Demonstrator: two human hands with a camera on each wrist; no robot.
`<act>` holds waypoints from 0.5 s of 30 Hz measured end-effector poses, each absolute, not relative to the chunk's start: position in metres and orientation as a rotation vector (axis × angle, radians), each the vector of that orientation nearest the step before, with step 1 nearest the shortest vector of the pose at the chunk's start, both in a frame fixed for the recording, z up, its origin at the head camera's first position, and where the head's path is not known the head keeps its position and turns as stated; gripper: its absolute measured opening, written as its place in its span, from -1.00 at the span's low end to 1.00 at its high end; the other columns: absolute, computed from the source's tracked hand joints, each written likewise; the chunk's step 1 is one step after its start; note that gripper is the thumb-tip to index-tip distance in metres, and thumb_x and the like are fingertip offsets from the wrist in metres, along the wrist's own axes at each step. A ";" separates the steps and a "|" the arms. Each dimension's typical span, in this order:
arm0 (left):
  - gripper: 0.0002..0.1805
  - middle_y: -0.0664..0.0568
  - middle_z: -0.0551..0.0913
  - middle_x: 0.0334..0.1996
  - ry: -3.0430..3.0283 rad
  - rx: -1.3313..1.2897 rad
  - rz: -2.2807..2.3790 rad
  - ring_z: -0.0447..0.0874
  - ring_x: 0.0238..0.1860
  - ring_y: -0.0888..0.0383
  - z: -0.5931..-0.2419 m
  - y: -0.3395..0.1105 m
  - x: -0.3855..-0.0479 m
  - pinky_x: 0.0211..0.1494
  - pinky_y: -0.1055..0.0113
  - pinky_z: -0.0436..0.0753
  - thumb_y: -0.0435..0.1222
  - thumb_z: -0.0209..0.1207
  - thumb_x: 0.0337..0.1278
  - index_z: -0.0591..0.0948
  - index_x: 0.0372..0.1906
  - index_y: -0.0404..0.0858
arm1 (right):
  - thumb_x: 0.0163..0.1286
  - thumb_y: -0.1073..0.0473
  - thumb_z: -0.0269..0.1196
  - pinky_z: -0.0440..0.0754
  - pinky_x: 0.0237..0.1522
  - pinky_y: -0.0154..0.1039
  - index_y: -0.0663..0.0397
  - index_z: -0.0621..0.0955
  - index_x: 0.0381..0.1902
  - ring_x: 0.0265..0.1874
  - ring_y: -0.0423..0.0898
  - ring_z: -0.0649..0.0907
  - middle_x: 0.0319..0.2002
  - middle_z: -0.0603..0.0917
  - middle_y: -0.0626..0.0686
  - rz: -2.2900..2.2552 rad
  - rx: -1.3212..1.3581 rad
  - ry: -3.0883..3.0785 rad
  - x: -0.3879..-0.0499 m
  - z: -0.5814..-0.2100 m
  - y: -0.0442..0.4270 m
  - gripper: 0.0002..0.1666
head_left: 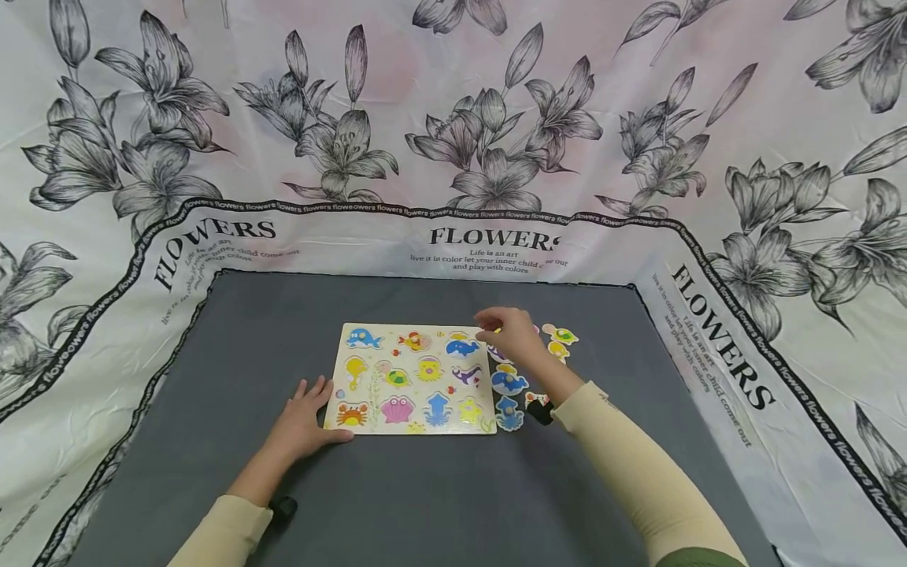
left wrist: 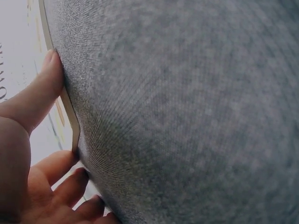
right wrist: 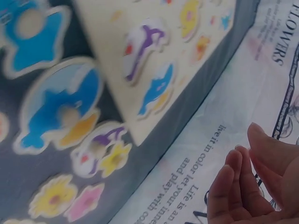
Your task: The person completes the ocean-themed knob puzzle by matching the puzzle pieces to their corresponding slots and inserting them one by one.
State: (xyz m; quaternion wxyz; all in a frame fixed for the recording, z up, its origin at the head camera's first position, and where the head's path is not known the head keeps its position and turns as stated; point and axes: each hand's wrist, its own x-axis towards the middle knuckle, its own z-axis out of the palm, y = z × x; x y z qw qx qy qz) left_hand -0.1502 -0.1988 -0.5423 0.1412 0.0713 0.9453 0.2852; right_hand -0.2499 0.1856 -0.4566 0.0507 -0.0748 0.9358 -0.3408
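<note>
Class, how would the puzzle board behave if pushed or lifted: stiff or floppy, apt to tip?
The puzzle board is probably stiff: its edges look straight. It seems unlikely to tip, as it lies flat on the grey cloth. Pushed rightward, it may nudge the loose blue whale piece beside it.

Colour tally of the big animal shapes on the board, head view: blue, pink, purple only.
Blue shapes: 3
Pink shape: 1
Purple shape: 1
Total: 5
</note>
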 end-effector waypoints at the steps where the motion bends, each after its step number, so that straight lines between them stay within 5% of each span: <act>1: 0.25 -0.36 0.08 0.56 2.727 0.206 0.818 -0.17 0.57 -0.42 -0.542 -0.199 -0.150 0.50 -0.39 0.02 0.10 0.53 -0.15 0.15 0.56 -0.39 | 0.34 0.18 0.40 0.73 -0.07 -0.08 0.06 0.70 0.11 -0.06 -0.01 0.71 -0.03 0.76 0.07 -1.025 -0.221 2.849 -0.248 -0.457 0.187 -0.62; 15: 0.25 -0.38 0.08 0.55 2.726 0.246 0.806 -0.17 0.56 -0.44 -0.539 -0.201 -0.149 0.49 -0.39 0.05 0.11 0.52 -0.14 0.15 0.55 -0.41 | 0.30 0.23 0.42 0.73 -0.14 -0.11 0.16 0.72 0.06 -0.18 -0.01 0.69 -0.14 0.76 0.08 -0.953 -0.162 2.912 -0.221 -0.469 0.223 -0.63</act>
